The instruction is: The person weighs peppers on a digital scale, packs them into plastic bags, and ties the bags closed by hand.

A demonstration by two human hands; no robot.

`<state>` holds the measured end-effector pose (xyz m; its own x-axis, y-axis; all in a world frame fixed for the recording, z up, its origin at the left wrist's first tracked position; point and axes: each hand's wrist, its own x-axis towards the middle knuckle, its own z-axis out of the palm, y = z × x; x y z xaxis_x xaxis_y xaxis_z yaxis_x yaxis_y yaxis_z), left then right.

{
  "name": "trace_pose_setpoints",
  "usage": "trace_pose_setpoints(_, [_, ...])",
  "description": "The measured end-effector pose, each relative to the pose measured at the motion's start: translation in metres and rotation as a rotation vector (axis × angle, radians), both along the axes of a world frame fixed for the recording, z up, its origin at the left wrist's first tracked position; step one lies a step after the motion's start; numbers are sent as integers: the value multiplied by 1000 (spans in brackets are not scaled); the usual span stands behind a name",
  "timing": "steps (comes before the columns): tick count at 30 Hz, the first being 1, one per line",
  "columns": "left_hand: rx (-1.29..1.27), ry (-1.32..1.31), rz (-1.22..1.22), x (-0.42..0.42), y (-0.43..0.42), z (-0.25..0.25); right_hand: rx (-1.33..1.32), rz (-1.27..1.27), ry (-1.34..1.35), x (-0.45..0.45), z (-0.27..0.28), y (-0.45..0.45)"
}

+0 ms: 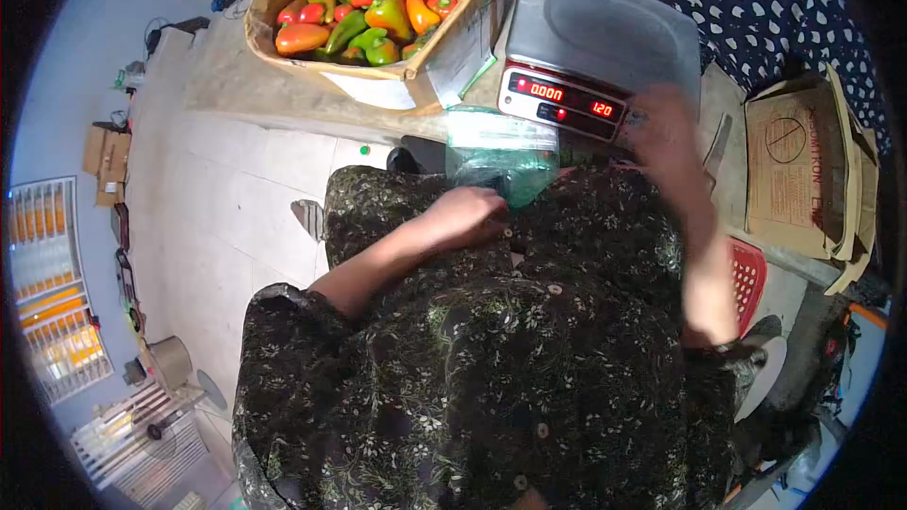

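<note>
My left hand (472,212) is closed at the lower edge of a shiny, greenish see-through plastic piece (503,151) on my lap; whether it is a bag or a container I cannot tell. My right hand (657,132) is smeared by motion beside the display end of a digital scale (605,19). Its fingers cannot be made out. The scale has a flat metal pan with nothing on it and red lit digits reading 0.000 and 1.20. Left of the scale stands a cardboard box (444,76) filled with red, orange and green peppers (378,14).
At the right an opened, flattened brown cardboard box (794,165) lies near a long flat blade-like thing (719,142). A red perforated plastic seat or basket (746,283) shows behind my right arm. Dark patterned cloth (746,0) fills the upper right. A fan (175,368) stands at the left.
</note>
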<state>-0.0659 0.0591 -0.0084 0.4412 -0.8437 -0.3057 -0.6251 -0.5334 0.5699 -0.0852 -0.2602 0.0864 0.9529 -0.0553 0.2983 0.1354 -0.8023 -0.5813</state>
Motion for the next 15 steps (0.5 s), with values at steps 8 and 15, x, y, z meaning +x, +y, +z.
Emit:
trace_pose_setpoints(8, [-40,-181,184,-3,2,-2,49,694,244,-30,-92,104])
trace_pose_setpoints(15, [-90,-19,525,7,-23,18,127,845,612,-13,-115,120])
